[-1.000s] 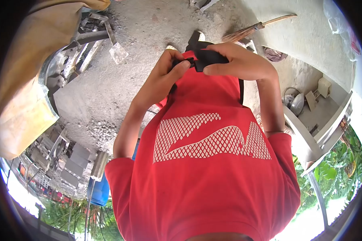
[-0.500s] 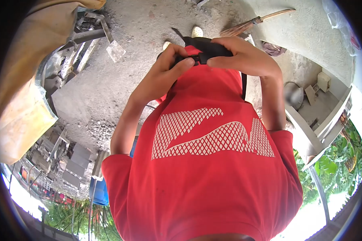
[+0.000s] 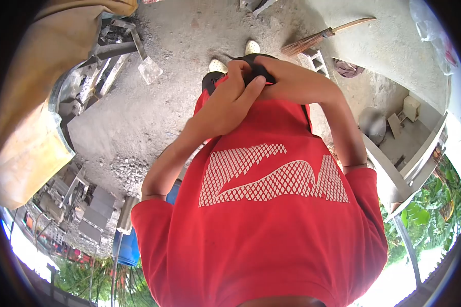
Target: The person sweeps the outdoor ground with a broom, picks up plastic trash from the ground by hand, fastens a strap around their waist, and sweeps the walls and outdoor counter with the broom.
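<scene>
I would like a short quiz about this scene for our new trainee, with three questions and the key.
1. Choose: the left hand and right hand are both at
A) a blue barrel
B) a black band
C) a broom handle

2. True or false: the red shirt carries a pale print.

3. Fill in: in the picture, the broom is to the ____ of the pale shoes.

Key: 1 B; 2 true; 3 right.
</scene>
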A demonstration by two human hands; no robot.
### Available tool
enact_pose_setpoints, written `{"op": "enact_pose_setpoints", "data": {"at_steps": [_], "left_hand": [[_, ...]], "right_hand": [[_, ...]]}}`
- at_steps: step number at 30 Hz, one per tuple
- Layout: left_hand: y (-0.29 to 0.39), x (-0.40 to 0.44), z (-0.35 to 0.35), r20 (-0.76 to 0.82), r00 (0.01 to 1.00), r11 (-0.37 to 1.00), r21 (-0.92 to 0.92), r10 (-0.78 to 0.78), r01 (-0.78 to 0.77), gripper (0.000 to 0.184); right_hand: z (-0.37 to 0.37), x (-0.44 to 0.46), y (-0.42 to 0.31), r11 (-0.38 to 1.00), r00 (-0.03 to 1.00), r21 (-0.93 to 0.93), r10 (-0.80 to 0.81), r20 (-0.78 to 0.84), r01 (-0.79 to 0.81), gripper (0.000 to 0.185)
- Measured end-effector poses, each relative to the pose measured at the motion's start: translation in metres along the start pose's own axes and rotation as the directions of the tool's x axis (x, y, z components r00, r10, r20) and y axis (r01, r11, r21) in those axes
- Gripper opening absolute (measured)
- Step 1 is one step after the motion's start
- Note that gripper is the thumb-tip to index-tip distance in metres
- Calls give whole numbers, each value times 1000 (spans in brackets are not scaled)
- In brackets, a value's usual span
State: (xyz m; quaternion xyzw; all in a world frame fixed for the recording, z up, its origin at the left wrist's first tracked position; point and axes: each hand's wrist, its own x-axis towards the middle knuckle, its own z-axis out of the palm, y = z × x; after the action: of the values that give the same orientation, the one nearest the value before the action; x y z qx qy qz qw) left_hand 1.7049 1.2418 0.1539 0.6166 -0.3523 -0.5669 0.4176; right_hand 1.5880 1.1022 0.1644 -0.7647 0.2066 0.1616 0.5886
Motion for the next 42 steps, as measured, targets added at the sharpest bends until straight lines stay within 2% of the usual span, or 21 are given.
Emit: {"op": "enact_pose_setpoints", "data": {"at_steps": [1,3,6,7,9,11,13,14,16,19,23,27,28,30,32,34,36,38,39,41,42], "left_hand": [[6,1,-2,10,996,996,29,-88,87,42],[-3,3,-3,0,999,999,-9,-37,37,44],[-26,15,-19,83,990,992,54,-117,113,46],[-37,22,-32,122,977,981,104,-174,161,47],[-77,36,-53,25,977,970,-123,-210,211,45],[-119,51,-74,-92,958,939,-246,-270,241,43],[-155,69,-91,-226,887,906,-237,-402,350,41],[-179,80,-97,-251,860,894,-195,-443,404,42],[-232,97,-104,-312,794,851,-119,-522,512,43],[-281,121,-101,-249,723,754,-52,-645,655,42],[-330,148,-90,-214,493,517,-68,-843,854,32],[-298,181,-63,-232,413,469,-301,-880,830,31],[-283,192,-56,-232,422,478,-318,-876,819,31],[-261,239,-52,-258,472,537,-331,-843,776,33],[-255,273,-43,-296,514,592,-344,-805,729,35],[-256,314,-39,-260,578,632,-388,-774,671,35],[-280,363,-39,-262,624,670,-414,-736,616,32],[-368,404,-49,-95,784,598,-704,-614,383,29],[-344,438,-47,-210,776,695,-619,-595,365,28],[-405,507,-60,-357,796,873,-194,-488,447,29],[-435,536,-68,-411,829,906,16,-380,424,29]], "right_hand": [[4,3,1,999,999,16,28,-30,-28,46],[9,5,3,996,992,14,86,-89,-85,51],[-4,-2,-7,940,963,212,270,13,-267,50],[5,4,42,993,980,99,76,-182,-59,49],[-8,-3,69,841,913,393,408,-13,-371,44],[-8,-9,141,714,804,543,584,-113,-442,40],[2,-25,250,841,751,308,537,-384,-444,40],[8,-33,294,687,586,448,724,-363,-572,38],[21,-55,359,404,480,706,871,-104,-582,36],[22,-71,417,196,306,487,939,157,-851,36],[-18,-60,445,250,354,490,926,131,-835,35],[-106,-24,467,389,487,492,870,82,-779,27],[-131,-15,469,429,480,502,876,-30,-751,27],[-186,-7,474,742,672,44,628,-393,-669,32],[-249,6,456,625,693,-334,508,-511,-705,39],[-307,24,433,516,716,-497,476,-510,-697,43],[-340,27,468,270,866,-831,276,-418,-487,52],[-355,29,493,197,864,-871,343,-368,-449,42],[-358,32,505,175,847,-884,414,-333,-433,47],[-358,30,565,222,720,-812,622,-308,-540,44],[-358,33,577,197,725,-810,594,-349,-552,40]]}}
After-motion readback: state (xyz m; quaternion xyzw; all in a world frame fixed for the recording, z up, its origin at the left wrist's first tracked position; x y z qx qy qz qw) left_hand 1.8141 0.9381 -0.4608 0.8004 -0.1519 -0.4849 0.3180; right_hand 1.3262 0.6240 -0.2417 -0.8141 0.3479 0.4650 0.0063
